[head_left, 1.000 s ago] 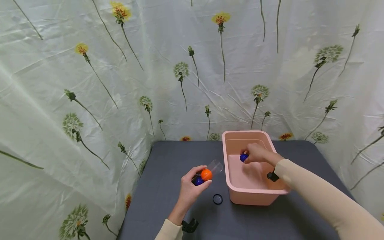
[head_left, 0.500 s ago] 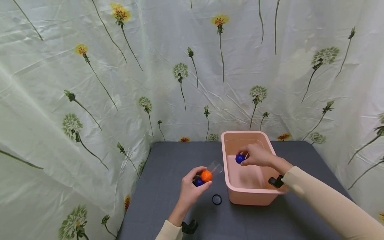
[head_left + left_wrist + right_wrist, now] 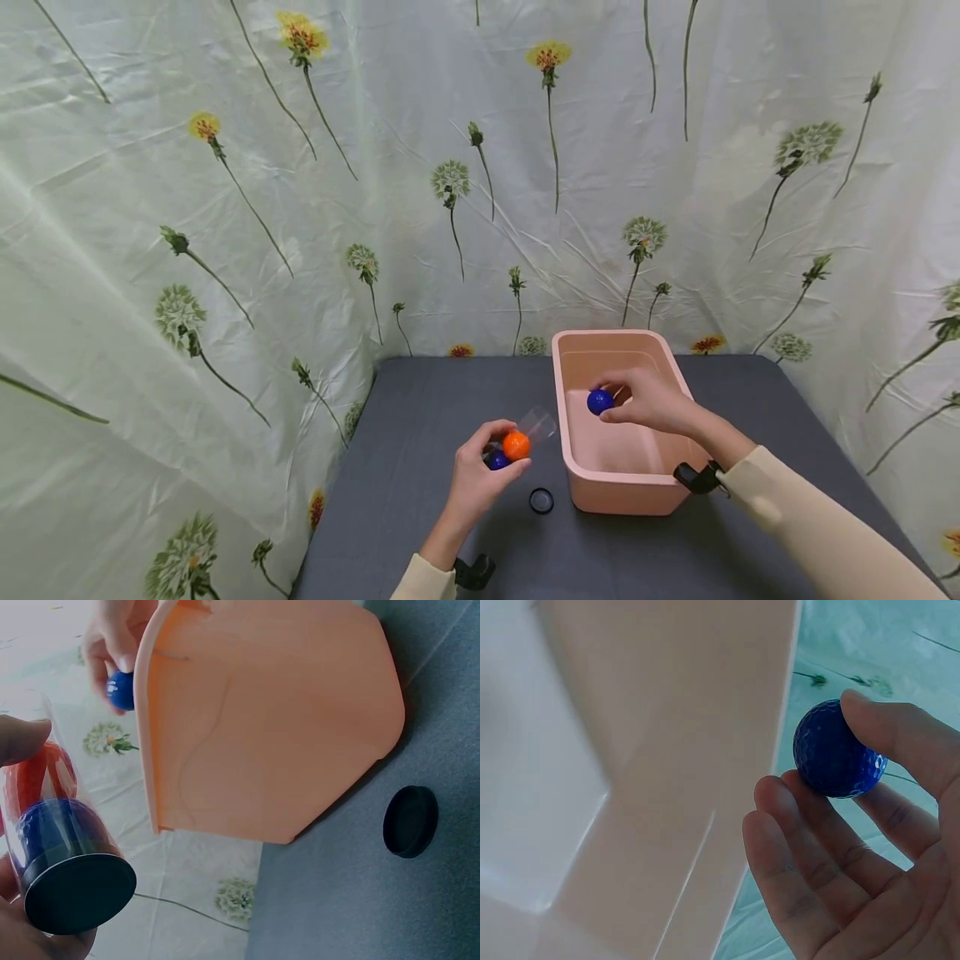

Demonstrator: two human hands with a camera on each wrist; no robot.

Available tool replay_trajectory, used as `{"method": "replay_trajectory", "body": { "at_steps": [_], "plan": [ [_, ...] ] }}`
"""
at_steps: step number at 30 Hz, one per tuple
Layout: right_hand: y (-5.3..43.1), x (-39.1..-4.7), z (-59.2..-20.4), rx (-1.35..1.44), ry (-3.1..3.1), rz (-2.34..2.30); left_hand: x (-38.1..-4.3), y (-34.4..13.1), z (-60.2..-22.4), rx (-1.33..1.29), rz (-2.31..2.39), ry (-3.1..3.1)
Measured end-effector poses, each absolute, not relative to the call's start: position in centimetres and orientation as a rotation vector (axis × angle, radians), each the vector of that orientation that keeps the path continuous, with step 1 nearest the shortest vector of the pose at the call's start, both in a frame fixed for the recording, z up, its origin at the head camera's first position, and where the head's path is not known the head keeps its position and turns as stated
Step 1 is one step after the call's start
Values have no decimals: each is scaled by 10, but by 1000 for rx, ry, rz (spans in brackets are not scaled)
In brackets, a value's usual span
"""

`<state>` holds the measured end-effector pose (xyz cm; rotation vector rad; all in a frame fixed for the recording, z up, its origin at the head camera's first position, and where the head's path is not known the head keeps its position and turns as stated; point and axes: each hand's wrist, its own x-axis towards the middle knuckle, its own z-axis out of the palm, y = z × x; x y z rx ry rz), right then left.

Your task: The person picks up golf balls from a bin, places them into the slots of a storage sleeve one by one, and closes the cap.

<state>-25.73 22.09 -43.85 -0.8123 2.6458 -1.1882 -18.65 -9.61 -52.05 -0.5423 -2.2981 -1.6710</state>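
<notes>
My left hand (image 3: 480, 479) grips a clear plastic tube (image 3: 538, 426) that lies tilted, its mouth pointing up toward the pink bin. Inside it sit an orange ball (image 3: 516, 445) and a blue golf ball (image 3: 60, 829), the blue one nearer the black end (image 3: 81, 894). Between thumb and fingers, my right hand (image 3: 651, 402) pinches another blue golf ball (image 3: 838, 748), dimpled and shiny. That hand is over the pink bin (image 3: 611, 477), and the left wrist view shows its ball just beyond the bin's rim.
A round black cap (image 3: 541, 501) lies on the dark grey table (image 3: 442, 392) between my left hand and the bin. Behind the table hangs a pale curtain (image 3: 420, 208) printed with dandelions. The bin's walls rise around the space below my right hand.
My right hand has drawn slightly left and nearer with the blue golf ball, rising out of the bin. My left hand keeps its hold on the tube, almost still.
</notes>
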Motion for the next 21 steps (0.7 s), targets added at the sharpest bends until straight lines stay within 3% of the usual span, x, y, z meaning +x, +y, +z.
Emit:
{"method": "replay_trajectory", "body": {
  "at_steps": [21],
  "plan": [
    [184, -208, -428, -844, 2559, -1481, -183, -90, -519, -519, -1698, -2329]
  ]
}}
